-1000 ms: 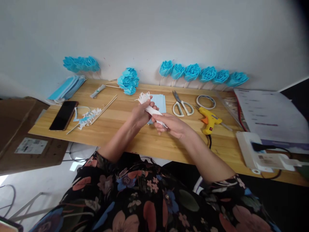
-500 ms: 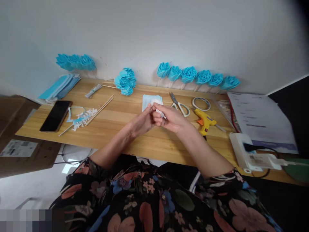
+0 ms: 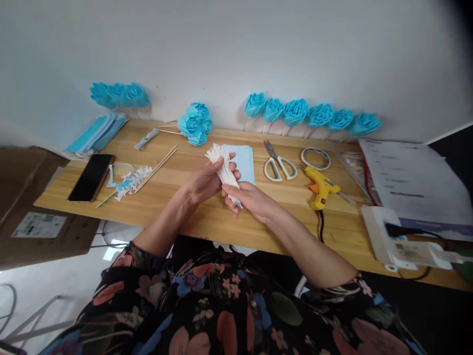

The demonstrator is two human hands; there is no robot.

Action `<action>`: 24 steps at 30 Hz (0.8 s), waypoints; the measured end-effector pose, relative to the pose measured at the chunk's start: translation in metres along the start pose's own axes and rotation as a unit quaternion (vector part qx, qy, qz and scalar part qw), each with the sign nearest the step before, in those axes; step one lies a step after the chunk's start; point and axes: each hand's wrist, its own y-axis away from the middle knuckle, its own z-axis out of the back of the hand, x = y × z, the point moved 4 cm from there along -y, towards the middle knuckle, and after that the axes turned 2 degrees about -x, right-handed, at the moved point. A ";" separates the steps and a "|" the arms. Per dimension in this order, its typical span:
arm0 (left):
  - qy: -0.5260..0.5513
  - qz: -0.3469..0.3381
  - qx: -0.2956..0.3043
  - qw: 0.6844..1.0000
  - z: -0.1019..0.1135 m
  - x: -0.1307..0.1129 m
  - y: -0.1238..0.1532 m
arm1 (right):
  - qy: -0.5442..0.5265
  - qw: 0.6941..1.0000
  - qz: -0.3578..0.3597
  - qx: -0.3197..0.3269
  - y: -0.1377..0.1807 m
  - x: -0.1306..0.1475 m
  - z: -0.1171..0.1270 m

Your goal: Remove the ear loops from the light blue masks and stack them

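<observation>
A bundle of white strings, frayed at both ends, lies slantwise between my hands. My left hand is closed round its upper part, thumb on top. Lower down, my right hand pinches the same bundle near its bottom end. Just behind them on the wooden table lies a stack of light blue fabric sheets, partly covered by my fingers. White-handled scissors rest to the right of the sheets.
Blue fabric roses line the wall, with a cluster left of centre. On the right are a tape roll, a yellow glue gun and a power strip. A phone, sticks and folded masks lie left.
My hands have moved slightly left and apart along the white bundle, which now shows at full length instead of being mostly hidden in my fingers. The view has shifted a little.
</observation>
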 end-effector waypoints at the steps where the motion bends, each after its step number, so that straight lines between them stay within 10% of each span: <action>1: 0.002 -0.009 -0.009 1.000 -0.001 0.000 0.001 | 0.007 1.000 -0.001 0.002 -0.001 -0.001 -0.002; 6: 0.007 -0.075 -0.033 0.997 -0.001 -0.019 0.022 | 0.089 0.995 0.034 0.005 -0.003 0.002 -0.006; 11: -0.153 -0.265 -0.086 0.948 0.012 -0.114 0.085 | 0.158 0.978 0.126 -0.052 0.007 0.008 0.017; 15: -0.416 -0.308 -0.264 0.814 0.054 -0.201 0.115 | 0.150 0.979 0.121 -0.069 0.009 0.002 0.036; 19: -0.679 -0.131 -0.491 0.530 0.127 -0.259 0.098 | 0.160 0.980 0.106 -0.052 0.006 -0.006 0.040; 24: -0.686 -0.078 -0.499 0.523 0.200 -0.277 0.042 | 0.188 0.977 0.091 -0.053 0.007 -0.010 0.042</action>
